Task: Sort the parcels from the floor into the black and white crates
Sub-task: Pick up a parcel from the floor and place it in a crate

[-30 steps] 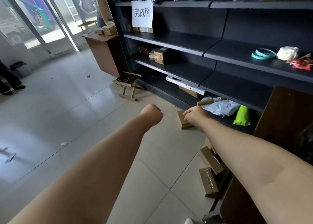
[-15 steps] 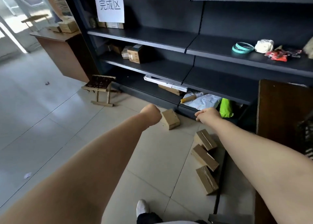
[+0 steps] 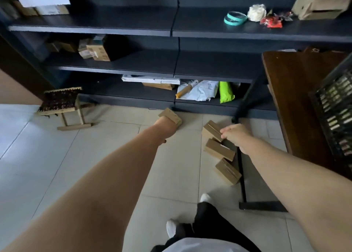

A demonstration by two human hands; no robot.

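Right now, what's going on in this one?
A person is bending toward cardboard parcels on the tiled floor in front of dark shelving. The left hand is at a lone parcel by the shelf base. The right hand has its fingertips at the farthest parcel in a row of three. Whether either hand has a grip cannot be told. A black crate sits on the brown table to the right.
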